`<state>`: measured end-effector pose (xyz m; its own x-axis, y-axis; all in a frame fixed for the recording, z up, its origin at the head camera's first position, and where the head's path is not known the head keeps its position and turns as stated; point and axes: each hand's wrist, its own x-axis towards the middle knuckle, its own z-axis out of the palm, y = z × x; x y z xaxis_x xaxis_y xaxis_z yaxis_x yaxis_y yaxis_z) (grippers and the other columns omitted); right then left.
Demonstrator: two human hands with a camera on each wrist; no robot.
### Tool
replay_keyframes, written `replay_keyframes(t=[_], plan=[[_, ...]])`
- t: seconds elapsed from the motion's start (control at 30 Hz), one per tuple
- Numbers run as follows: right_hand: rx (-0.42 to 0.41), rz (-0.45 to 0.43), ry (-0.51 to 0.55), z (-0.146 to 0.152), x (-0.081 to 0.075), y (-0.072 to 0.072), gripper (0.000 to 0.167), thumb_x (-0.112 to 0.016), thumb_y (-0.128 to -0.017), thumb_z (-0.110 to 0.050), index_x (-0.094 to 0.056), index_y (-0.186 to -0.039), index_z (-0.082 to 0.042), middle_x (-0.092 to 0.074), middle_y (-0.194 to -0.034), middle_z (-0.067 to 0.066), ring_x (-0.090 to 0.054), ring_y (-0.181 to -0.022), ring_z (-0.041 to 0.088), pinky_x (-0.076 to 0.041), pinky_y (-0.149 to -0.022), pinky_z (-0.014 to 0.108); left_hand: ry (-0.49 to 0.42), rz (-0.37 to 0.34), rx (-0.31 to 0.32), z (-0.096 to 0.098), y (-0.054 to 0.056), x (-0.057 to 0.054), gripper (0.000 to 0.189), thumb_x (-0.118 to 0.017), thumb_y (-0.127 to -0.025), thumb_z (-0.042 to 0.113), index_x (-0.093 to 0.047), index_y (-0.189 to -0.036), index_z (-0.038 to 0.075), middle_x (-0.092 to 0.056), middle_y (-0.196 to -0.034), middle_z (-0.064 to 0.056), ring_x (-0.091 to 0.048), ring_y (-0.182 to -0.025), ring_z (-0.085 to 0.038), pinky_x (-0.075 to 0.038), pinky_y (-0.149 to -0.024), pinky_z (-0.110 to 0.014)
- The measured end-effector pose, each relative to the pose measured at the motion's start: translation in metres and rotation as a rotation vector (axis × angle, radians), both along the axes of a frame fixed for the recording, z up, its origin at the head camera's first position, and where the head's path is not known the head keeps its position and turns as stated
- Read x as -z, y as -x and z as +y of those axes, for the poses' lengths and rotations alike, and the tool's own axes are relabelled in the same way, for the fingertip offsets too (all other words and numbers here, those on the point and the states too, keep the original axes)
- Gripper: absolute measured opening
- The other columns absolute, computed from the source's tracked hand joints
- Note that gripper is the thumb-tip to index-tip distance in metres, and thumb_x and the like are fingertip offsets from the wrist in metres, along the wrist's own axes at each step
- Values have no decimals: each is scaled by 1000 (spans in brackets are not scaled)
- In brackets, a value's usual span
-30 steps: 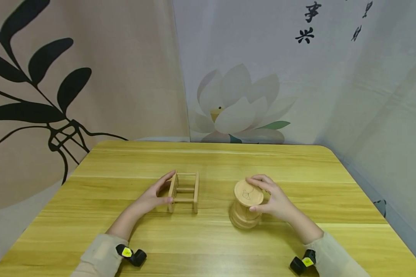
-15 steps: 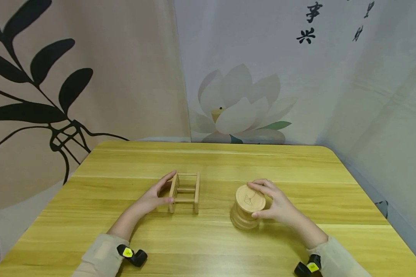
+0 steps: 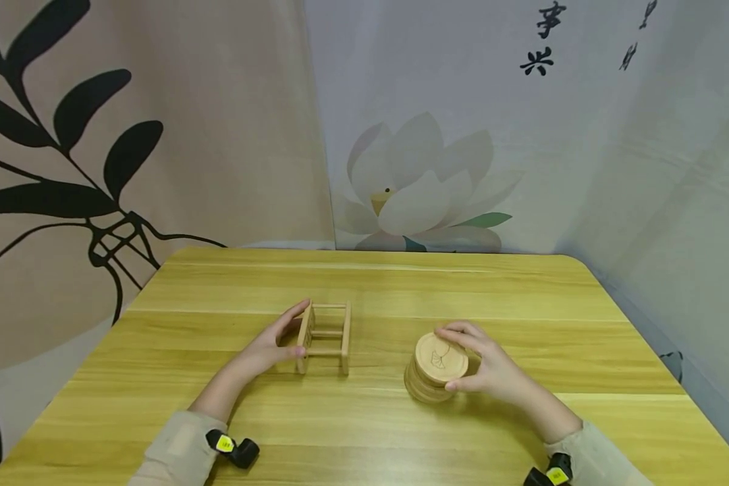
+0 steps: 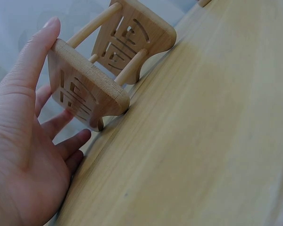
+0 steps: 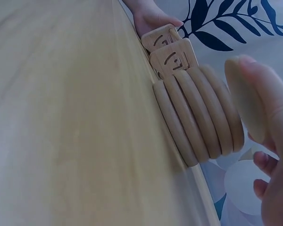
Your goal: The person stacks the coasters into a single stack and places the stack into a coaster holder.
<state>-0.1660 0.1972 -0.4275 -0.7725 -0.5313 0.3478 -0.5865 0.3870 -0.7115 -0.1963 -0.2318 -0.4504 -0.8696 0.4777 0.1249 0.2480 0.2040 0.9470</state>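
Observation:
Between the thumb and fingers of my right hand (image 3: 489, 364) is a round wooden coaster (image 3: 441, 358) with a leaf-like design on its face. It hovers just above a stack of several coasters (image 3: 422, 388) on the table; a narrow gap parts them in the right wrist view, where the held coaster (image 5: 245, 101) tilts slightly. My left hand (image 3: 267, 347) grips the near end panel of a small wooden coaster rack (image 3: 344, 337), with thumb and fingertips on opposite edges. The left wrist view shows the rack's slotted panels (image 4: 75, 92) joined by dowels, its feet on the tabletop.
A wood-grain table (image 3: 364, 432) lies beneath both hands, its far edge near a cloth backdrop (image 3: 425, 182) printed with a lotus and dark leaves. Black wrist cameras (image 3: 233, 451) sit on the sleeves.
My right hand has lowered its coaster toward the stack, narrowing the gap, and shifted slightly right and nearer to me. The left hand and the rack stay in place.

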Motion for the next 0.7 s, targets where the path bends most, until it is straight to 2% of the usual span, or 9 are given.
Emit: replay_keyframes(t=[0.3,0.7], plan=[[-23,14,-16,0,4,-1,83,-89,-65,-32,-53,-137,-11,-48,-133,-1,-39,-124,23,-30,-97,63,-2,2,-4,-1,0,1,83,-70,-88,14,-20,-154,22,-29,-149,-23,-27,-134,-42,-21,-103,-66],[-37,-5,-31,0,8,-2,83,-88,-66,-32,-52,-138,-9,-46,-134,-2,-38,-124,23,-31,-96,62,-11,5,4,-2,0,0,84,-72,-87,25,-20,-154,24,-29,-149,-25,-27,-134,-43,-21,-102,-67]])
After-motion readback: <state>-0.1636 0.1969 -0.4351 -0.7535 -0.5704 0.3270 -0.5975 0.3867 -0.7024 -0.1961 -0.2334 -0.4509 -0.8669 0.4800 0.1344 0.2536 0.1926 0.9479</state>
